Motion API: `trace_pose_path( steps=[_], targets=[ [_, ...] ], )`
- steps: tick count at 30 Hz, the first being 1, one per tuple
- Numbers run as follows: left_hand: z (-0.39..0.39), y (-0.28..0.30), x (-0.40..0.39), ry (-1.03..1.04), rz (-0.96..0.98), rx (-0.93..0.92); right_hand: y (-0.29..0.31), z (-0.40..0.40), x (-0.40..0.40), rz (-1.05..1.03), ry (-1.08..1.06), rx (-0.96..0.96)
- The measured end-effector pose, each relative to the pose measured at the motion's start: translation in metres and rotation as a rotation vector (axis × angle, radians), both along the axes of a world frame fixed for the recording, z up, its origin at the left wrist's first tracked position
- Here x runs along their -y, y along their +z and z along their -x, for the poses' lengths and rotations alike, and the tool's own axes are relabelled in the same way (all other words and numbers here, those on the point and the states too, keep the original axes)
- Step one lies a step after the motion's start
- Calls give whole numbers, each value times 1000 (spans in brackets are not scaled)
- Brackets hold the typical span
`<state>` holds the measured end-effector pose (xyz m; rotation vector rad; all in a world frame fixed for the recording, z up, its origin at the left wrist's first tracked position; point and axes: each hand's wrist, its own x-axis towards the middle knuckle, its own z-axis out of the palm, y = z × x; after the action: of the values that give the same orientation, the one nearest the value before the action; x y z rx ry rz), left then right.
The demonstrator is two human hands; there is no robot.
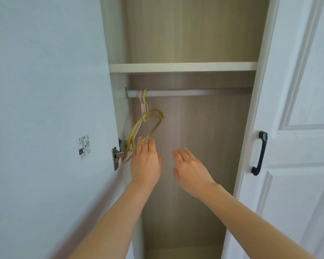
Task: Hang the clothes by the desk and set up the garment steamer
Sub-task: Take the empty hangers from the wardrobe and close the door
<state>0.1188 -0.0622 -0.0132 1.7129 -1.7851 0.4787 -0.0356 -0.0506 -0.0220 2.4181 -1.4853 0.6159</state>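
We are standing at an open wardrobe, its left door (45,109) swung wide with the hinge (118,154) showing at the frame's edge. The hangers (148,124) — one yellow-green, with pink ones behind — are hanging at the far left end of the rail (195,92), under the shelf (183,67), and tilting down to the left toward the hinge. Our left hand (145,163) is reaching up just below them, fingers (147,144) loose and extended, touching or nearly touching the lower bar — we cannot tell which. Our right hand (190,171) is hovering to the right, spread and gripping nothing, well clear of the right door (297,90). The hangers are lying up and left of both hands, so the left one is nearer. No clothes or steamer are showing.
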Motion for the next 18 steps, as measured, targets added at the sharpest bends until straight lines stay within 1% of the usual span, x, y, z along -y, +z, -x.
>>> trace_pose_path(
  steps=[4, 6, 8, 10, 13, 15, 18],
  targets=[
    [-8, 37, 31, 69, 18, -47, 29, -15, 32, -58, 0, 10],
    [-13, 54, 46, 86, 19, -99, 42, -23, 45, -115, 6, 51],
    [-19, 65, 61, 85, 14, -141, 55, -32, 61, -197, 16, 140],
    [-23, 72, 73, 85, 0, -207, 66, -41, 77, -277, 39, 268],
    [-29, 82, 82, 125, -109, -384, 78, -56, 99, -350, 65, 447],
    [-31, 85, 83, 142, -178, -434, 85, -64, 110, -381, 70, 506],
    [-31, 86, 79, 116, -204, -467, 92, -75, 123, -434, 50, 541]
  ],
)
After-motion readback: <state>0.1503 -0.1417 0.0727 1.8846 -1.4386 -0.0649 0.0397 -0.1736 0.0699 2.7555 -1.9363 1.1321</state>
